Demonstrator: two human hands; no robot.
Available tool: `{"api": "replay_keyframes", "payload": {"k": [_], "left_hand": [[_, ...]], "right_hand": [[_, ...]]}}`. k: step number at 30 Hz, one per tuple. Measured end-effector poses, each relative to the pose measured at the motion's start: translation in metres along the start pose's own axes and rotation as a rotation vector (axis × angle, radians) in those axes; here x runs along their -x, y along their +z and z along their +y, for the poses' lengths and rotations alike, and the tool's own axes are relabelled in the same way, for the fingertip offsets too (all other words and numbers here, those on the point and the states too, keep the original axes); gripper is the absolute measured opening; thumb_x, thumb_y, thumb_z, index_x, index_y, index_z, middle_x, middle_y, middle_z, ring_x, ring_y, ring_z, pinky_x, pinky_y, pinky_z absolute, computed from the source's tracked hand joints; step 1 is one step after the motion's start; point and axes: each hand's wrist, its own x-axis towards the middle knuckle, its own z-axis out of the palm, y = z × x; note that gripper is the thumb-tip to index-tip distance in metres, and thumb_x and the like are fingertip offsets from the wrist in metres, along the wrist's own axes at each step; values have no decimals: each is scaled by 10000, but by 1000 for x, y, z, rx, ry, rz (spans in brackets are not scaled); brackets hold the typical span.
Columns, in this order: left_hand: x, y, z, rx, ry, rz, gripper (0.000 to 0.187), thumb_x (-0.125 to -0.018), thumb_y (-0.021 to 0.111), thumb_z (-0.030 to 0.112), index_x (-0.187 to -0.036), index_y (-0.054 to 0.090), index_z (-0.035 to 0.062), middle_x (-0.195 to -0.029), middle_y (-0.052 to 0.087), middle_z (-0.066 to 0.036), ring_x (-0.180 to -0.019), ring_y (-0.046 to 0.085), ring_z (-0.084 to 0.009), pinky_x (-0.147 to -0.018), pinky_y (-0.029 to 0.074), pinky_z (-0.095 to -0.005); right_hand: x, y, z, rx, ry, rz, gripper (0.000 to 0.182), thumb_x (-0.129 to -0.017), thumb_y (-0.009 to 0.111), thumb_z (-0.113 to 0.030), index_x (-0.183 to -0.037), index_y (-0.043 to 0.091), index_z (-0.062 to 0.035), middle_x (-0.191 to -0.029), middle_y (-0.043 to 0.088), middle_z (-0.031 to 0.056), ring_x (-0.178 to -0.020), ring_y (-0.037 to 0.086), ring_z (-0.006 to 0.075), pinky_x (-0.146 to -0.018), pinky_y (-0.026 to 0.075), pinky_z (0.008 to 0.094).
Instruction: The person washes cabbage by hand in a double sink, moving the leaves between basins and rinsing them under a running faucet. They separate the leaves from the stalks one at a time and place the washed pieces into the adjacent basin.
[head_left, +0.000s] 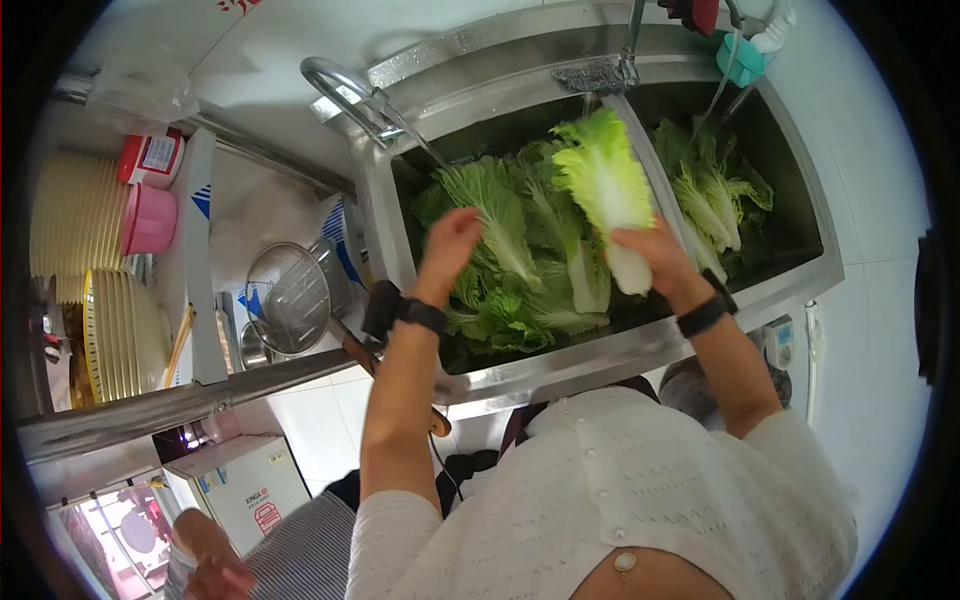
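Observation:
My right hand (655,258) grips a napa cabbage leaf (608,180) by its thick white base, the frilly yellow-green end pointing up and away from me. The leaf is held over the right part of the left sink basin (408,240), close to the divider. My left hand (450,250) hovers above the left side of this basin, fingers loosely bent and a little blurred, with nothing visible in them. Beneath both hands many loose cabbage leaves (510,240) fill the basin. More cabbage leaves (710,195) lie in the right sink basin (795,225).
A curved faucet (345,85) reaches over the left basin. Left of the sink are a wire strainer (288,298), stacked plates (125,330) and a pink container (150,218) on a rack. Another person's hand (215,570) shows at lower left.

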Motion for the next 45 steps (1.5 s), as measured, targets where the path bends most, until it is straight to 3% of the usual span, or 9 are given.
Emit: {"api": "replay_keyframes", "payload": {"k": [8,18,20,26,28,34,36,42,45], "left_hand": [[-146,-109,-23,-572,224,267,215,-808,461,223,-793,564,34,-689,580,-86,-644,541,-170,-574,418,-309],[-204,-120,6,-139,158,176,190,-840,436,118,-945,552,10,-915,586,-62,-861,536,-139,-769,399,-244],[-195,-126,6,320,132,82,184,-820,479,103,-969,546,17,-967,559,-68,-867,514,-125,-723,396,-220],[-151,-83,-63,485,-44,421,124,-770,424,47,-822,535,27,-743,558,-50,-655,530,-145,-553,408,-231],[-116,-42,-70,571,-29,450,174,-709,384,-19,-758,537,46,-638,527,-29,-566,474,-135,-508,376,-224],[-39,40,-20,790,-214,311,131,-712,442,-26,-789,532,30,-703,539,-27,-612,489,-100,-525,360,-207],[-30,54,-10,803,-271,338,131,-713,442,-29,-796,527,27,-710,537,-27,-623,486,-97,-535,356,-204],[0,94,-37,704,-359,269,110,-716,460,3,-814,502,30,-727,521,-35,-594,455,-107,-523,342,-214],[5,114,-60,604,-583,172,104,-742,515,149,-761,469,58,-633,448,-34,-512,380,-114,-447,321,-253]], "right_hand": [[42,-66,-72,140,-142,188,374,-723,564,-96,-1069,462,3,-907,566,101,-722,553,141,-637,460,249],[7,-174,-52,590,-143,488,426,-706,617,-199,-1033,478,36,-869,560,88,-759,543,180,-688,434,292],[-19,-208,-46,1735,-681,1051,507,-706,623,-276,-1051,459,57,-943,545,170,-874,529,276,-761,414,339],[-62,-41,39,1253,-107,-83,432,-688,577,-346,-939,531,3,-889,566,164,-850,544,264,-727,430,353],[-86,-27,109,1321,374,-97,653,-637,641,-379,-1067,436,66,-1035,502,216,-982,479,301,-830,390,354],[-88,0,184,1340,469,178,759,-692,618,-277,-1197,213,119,-1059,455,287,-901,518,319,-754,426,374],[-88,12,186,1313,660,-147,732,-666,626,-227,-1188,230,99,-1040,467,271,-919,508,328,-756,420,365],[-98,-28,163,1003,485,95,522,-676,586,-42,-1129,341,42,-978,508,213,-844,522,292,-621,430,349],[-91,-20,172,1783,-67,-1061,180,-723,541,-133,-813,516,21,-707,558,127,-563,520,184,-449,393,294]]}}
